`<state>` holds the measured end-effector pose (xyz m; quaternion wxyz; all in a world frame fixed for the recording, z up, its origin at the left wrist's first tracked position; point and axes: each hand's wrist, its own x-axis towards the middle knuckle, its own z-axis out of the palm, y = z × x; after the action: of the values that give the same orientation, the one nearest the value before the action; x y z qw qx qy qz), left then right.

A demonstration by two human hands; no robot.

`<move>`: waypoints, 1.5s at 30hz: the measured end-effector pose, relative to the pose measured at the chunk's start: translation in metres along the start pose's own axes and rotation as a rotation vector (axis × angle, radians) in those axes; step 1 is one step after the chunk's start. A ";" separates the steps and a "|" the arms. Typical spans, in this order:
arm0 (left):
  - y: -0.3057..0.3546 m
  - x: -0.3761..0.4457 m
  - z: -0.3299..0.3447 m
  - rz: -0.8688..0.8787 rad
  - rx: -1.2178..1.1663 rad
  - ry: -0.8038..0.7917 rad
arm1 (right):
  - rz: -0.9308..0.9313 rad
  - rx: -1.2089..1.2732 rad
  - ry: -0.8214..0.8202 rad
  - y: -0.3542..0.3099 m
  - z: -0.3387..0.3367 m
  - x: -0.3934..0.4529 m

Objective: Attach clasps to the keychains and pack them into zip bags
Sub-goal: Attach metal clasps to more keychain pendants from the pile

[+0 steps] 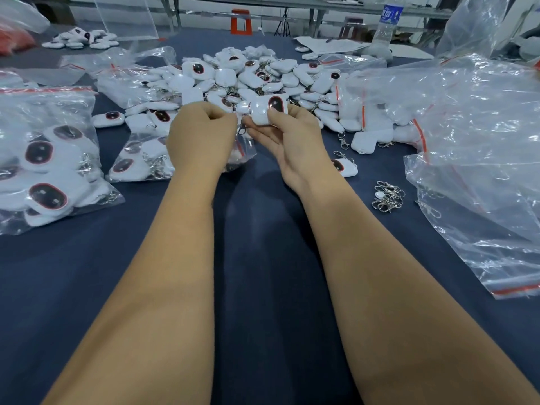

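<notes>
a heap of white keychains (257, 74) lies beyond the hands, filled zip bags (49, 168) at left, loose clasps (388, 197) at right. the right hand (289, 138) pinches 1 keychain (268, 109); the left hand (201, 135) is curled, its contents hidden.

Table cloth (263, 229) dark navy, plain. Keychains in pile (248, 74) white, each with dark oval window ringed red. Zip bags (482, 141) clear, red seal strips. Clasps (388, 197) silver. Bottle label (390, 14) blue. Stool (241, 21) orange.
</notes>
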<state>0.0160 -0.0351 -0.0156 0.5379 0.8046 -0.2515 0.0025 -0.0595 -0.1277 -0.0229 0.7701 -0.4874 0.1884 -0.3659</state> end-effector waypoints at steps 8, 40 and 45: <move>0.002 0.005 0.009 0.047 -0.345 0.068 | -0.220 -0.645 0.046 0.009 0.000 -0.005; 0.005 0.005 0.000 -0.241 -0.656 -0.629 | -0.108 0.215 0.008 -0.024 -0.026 0.002; 0.005 0.001 0.012 -0.245 -0.738 -0.538 | -0.089 0.090 0.096 -0.018 -0.023 0.010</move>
<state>0.0112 -0.0474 -0.0157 0.6999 0.5557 -0.2690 -0.3591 -0.0747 -0.1539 -0.0171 0.7645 -0.4420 0.1864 -0.4307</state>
